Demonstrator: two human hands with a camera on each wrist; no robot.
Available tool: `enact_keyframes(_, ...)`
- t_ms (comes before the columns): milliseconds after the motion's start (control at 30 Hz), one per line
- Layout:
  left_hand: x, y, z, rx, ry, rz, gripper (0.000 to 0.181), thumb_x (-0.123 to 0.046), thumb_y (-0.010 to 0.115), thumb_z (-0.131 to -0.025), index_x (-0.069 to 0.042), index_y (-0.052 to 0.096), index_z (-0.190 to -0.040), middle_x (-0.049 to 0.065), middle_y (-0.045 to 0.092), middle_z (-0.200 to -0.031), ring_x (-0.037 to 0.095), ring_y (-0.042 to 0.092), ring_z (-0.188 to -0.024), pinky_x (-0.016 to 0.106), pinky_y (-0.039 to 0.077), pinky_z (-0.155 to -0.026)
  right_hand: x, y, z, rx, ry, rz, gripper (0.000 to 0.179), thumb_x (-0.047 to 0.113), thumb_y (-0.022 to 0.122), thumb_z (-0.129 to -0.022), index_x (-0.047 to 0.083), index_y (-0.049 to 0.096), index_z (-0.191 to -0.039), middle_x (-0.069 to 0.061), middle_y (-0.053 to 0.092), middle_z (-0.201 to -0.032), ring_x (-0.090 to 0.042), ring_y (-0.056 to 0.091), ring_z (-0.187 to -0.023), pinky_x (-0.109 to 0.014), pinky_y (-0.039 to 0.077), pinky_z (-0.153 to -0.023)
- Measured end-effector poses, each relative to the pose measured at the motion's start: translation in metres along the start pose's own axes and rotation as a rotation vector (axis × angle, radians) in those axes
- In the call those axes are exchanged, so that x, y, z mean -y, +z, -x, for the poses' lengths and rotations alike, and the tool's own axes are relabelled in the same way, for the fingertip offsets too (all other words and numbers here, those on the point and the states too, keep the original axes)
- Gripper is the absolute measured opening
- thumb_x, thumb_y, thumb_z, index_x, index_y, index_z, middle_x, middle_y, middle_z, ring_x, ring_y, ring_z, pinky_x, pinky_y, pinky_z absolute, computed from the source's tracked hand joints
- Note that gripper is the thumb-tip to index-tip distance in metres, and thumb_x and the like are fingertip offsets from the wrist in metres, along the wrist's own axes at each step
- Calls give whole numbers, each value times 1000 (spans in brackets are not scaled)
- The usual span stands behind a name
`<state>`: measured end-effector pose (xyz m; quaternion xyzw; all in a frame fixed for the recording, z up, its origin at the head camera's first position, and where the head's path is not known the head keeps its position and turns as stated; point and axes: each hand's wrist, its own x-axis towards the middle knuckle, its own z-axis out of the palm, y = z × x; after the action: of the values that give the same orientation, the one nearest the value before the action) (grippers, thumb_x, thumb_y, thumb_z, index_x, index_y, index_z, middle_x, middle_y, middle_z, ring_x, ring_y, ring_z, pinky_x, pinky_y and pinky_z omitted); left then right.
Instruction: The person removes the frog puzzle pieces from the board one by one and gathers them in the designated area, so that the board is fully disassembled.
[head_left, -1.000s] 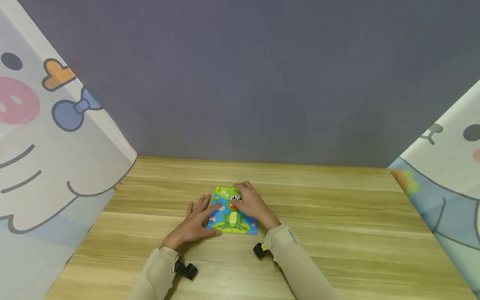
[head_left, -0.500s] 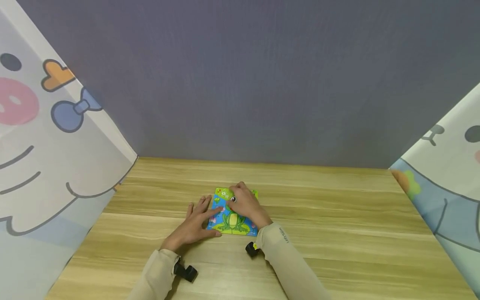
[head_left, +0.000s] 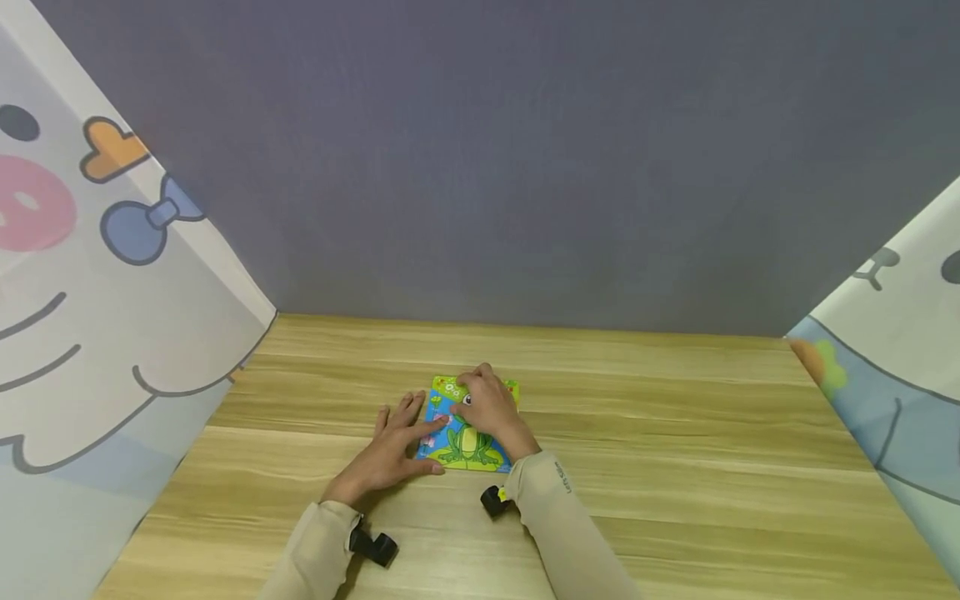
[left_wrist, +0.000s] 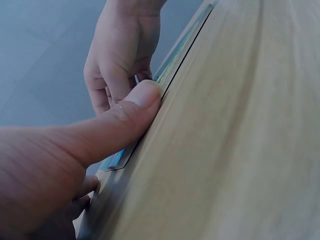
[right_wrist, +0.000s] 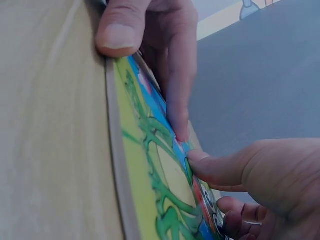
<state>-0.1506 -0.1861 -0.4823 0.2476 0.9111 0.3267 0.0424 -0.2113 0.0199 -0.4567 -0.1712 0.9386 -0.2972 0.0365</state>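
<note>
Frog board (head_left: 468, 448), lower centre: seemingly steadied by left hand (head_left: 388, 452), fingers apart; pressed by right hand (head_left: 489, 408), pinch unclear; steadying likely required next.

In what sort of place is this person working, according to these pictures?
It looks like a small indoor booth, perhaps decorated for children: a wood-grain table, a plain grey surface beyond it, and cartoon-printed panels on both sides.

Low in the frame, the left sleeve (head_left: 309, 552) and right sleeve (head_left: 573, 533) were tan. The right had dark letters (head_left: 562, 477). The left camera (head_left: 384, 549) and right camera (head_left: 492, 502) were black, with a yellow spot (head_left: 503, 494) by the right.
</note>
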Motion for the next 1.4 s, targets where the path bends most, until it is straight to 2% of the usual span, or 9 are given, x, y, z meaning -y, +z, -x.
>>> enact_keyframes(167,0,0,0,-6,18,-2,70,-36,81,-81,-13,56,-143,31,16,-164,54,8,-153,79,-2,-112,-1,1,0,-17,-6,10,47,28,77,-89,8,64,-130,-15,55,-130,-29,62,-104,-43,55,-84)
enact_keyframes(400,-2,-1,-1,22,-7,-13,70,-38,79,-82,-12,56,-143,30,14,-165,53,7,-153,79,-3,-113,-2,6,0,-39,-8,41,49,29,76,-89,11,64,-133,-12,56,-130,-26,62,-103,-39,55,-80)
enact_keyframes(700,-3,1,1,-30,45,-21,70,-39,80,-80,-12,58,-141,36,20,-160,60,12,-149,82,0,-109,0,6,-1,-22,35,10,45,29,77,-89,14,63,-130,-12,55,-130,-24,59,-99,-35,50,-72)
enact_keyframes(1033,-3,-1,1,11,4,-39,71,-38,79,-82,-13,56,-143,32,17,-163,54,9,-152,79,-1,-113,-1,6,-1,-26,49,-15,45,31,77,-88,18,62,-129,-12,54,-128,-23,58,-96,-33,47,-68)
enact_keyframes(1233,-4,0,0,2,2,-40,70,-40,79,-83,-12,57,-143,32,18,-163,55,10,-152,80,0,-112,1,7,0,-41,53,28,46,32,78,-87,18,62,-128,-12,56,-124,-19,56,-83,-29,43,-60)
enact_keyframes(1400,-4,0,0,4,3,-48,69,-40,79,-83,-13,57,-143,32,18,-163,55,10,-152,80,0,-112,3,7,1,-44,54,51,47,32,78,-87,17,62,-128,-12,58,-122,-21,60,-86,-30,45,-61)
